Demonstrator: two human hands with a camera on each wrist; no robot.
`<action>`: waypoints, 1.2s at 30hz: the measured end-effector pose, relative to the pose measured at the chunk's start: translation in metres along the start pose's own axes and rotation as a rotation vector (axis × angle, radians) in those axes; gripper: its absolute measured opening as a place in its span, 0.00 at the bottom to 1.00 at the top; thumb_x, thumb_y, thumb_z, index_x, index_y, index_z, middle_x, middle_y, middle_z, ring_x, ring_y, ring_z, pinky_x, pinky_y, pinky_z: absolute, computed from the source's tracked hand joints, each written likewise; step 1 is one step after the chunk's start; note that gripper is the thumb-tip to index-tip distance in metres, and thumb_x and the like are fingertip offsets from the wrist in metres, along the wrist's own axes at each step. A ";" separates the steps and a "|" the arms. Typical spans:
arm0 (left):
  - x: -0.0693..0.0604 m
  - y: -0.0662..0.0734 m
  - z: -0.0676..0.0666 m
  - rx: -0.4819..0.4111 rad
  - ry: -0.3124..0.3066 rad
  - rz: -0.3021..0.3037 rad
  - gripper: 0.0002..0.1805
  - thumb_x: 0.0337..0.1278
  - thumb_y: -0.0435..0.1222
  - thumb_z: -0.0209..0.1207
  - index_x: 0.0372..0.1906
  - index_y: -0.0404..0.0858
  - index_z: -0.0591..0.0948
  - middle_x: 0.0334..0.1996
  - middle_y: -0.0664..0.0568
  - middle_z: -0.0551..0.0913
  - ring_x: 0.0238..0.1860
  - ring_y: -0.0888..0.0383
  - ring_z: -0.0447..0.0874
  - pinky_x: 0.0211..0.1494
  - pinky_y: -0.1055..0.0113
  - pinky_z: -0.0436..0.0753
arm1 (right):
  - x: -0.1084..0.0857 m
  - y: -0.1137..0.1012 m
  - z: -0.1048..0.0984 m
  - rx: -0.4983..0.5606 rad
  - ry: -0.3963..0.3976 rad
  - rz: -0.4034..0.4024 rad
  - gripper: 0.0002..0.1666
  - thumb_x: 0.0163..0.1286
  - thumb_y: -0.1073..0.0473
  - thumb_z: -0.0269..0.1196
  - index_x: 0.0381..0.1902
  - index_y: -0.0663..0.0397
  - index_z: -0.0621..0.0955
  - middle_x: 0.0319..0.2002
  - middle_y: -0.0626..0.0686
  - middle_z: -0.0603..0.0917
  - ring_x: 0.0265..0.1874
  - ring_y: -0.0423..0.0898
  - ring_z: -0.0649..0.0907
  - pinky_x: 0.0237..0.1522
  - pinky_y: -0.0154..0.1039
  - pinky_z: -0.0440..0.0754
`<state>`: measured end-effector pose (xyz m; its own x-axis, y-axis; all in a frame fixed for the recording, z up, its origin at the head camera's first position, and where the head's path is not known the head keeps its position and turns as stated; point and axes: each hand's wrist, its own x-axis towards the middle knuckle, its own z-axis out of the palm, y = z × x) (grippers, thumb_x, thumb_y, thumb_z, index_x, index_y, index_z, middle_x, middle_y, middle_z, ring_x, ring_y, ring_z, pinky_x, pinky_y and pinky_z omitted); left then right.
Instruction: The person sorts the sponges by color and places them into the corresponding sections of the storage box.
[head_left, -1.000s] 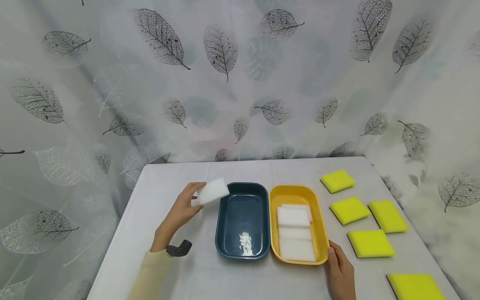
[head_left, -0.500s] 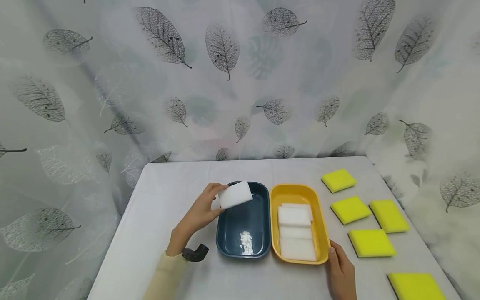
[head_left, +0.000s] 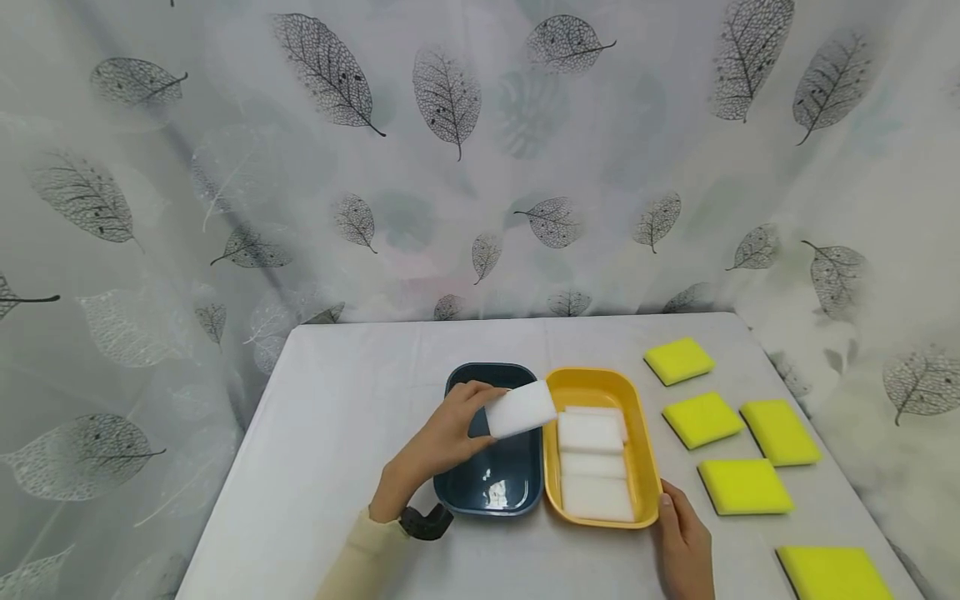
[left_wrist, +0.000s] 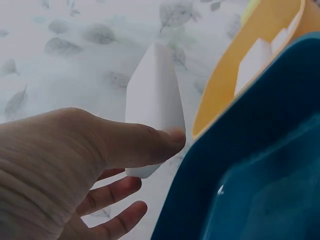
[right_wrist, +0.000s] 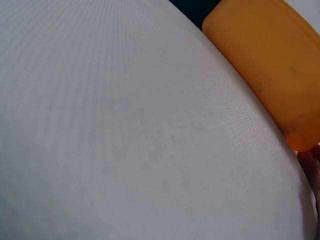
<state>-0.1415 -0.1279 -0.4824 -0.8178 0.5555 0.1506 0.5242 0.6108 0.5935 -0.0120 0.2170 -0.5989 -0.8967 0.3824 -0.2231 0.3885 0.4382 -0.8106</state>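
My left hand (head_left: 446, 437) pinches a white sponge (head_left: 521, 409) above the dark blue tray (head_left: 487, 501), with the sponge's right end close to the yellow tray's rim. In the left wrist view the thumb (left_wrist: 155, 146) presses one face of this block, and two lower fingers hang apart from it. Several white sponges (head_left: 596, 497) lie in a row inside the yellow tray (head_left: 594, 377). My right hand (head_left: 684, 542) holds that tray at its lower right corner, thumb against the rim. Its other fingers are partly hidden; the right wrist view catches only a sliver of the hand.
Several yellow sponges (head_left: 744, 487) with dark undersides lie spread on the white-covered table (head_left: 337, 400), right of the trays. Both trays stand side by side. A leaf-print curtain (head_left: 420, 183) hangs behind and along the sides. A black wrist strap (head_left: 427, 523) circles the left wrist.
My left hand has carried the white sponge rightward, from left of the blue tray to over its right side. The right hand stays on the yellow tray; both trays keep their places.
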 end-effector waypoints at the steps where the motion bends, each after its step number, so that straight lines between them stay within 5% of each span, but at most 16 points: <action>1: 0.001 0.002 0.002 0.011 -0.006 0.003 0.39 0.57 0.34 0.75 0.73 0.43 0.74 0.67 0.49 0.76 0.66 0.52 0.72 0.70 0.57 0.82 | 0.000 0.000 0.000 0.002 0.000 -0.002 0.39 0.86 0.37 0.37 0.76 0.59 0.68 0.74 0.65 0.73 0.73 0.61 0.73 0.73 0.56 0.70; 4: 0.005 0.009 0.009 0.042 -0.019 0.025 0.38 0.59 0.35 0.74 0.74 0.43 0.73 0.69 0.50 0.76 0.67 0.52 0.73 0.71 0.58 0.81 | -0.001 0.000 -0.001 -0.007 0.010 -0.006 0.38 0.86 0.37 0.38 0.76 0.58 0.69 0.73 0.64 0.74 0.73 0.60 0.74 0.71 0.50 0.74; 7: 0.009 0.015 0.016 0.066 -0.029 0.050 0.36 0.61 0.35 0.72 0.74 0.43 0.74 0.70 0.50 0.76 0.69 0.51 0.72 0.73 0.58 0.79 | -0.001 0.001 -0.001 0.000 0.012 -0.003 0.38 0.85 0.36 0.38 0.76 0.57 0.69 0.73 0.63 0.74 0.72 0.59 0.74 0.63 0.26 0.78; 11: 0.012 0.022 0.024 0.075 -0.042 0.064 0.33 0.62 0.35 0.71 0.72 0.45 0.75 0.70 0.52 0.76 0.69 0.53 0.72 0.74 0.60 0.78 | 0.000 0.000 -0.001 0.025 -0.005 -0.003 0.39 0.85 0.36 0.39 0.76 0.57 0.69 0.74 0.63 0.74 0.72 0.58 0.73 0.47 0.05 0.62; 18: 0.011 0.029 0.035 0.086 -0.079 0.123 0.28 0.64 0.35 0.70 0.68 0.48 0.79 0.70 0.53 0.76 0.68 0.54 0.72 0.73 0.62 0.79 | -0.002 -0.006 -0.002 0.014 -0.006 0.007 0.39 0.85 0.35 0.38 0.76 0.57 0.69 0.74 0.63 0.73 0.72 0.57 0.74 0.54 0.12 0.70; 28: 0.017 0.042 0.061 0.219 -0.122 0.273 0.23 0.69 0.42 0.67 0.66 0.53 0.80 0.69 0.52 0.78 0.68 0.55 0.74 0.70 0.64 0.79 | -0.003 -0.005 -0.003 0.021 -0.008 -0.002 0.39 0.85 0.36 0.39 0.76 0.57 0.69 0.74 0.64 0.73 0.73 0.59 0.73 0.45 0.04 0.58; 36: 0.022 0.051 0.077 0.334 -0.177 0.281 0.23 0.67 0.42 0.67 0.65 0.55 0.81 0.68 0.56 0.80 0.68 0.58 0.76 0.63 0.67 0.80 | -0.004 -0.004 -0.002 0.023 0.005 -0.006 0.38 0.86 0.37 0.39 0.75 0.57 0.70 0.73 0.64 0.74 0.71 0.59 0.74 0.45 0.04 0.59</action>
<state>-0.1149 -0.0413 -0.5093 -0.5956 0.7951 0.1145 0.7908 0.5554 0.2574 -0.0098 0.2155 -0.5940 -0.8978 0.3840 -0.2158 0.3784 0.4217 -0.8240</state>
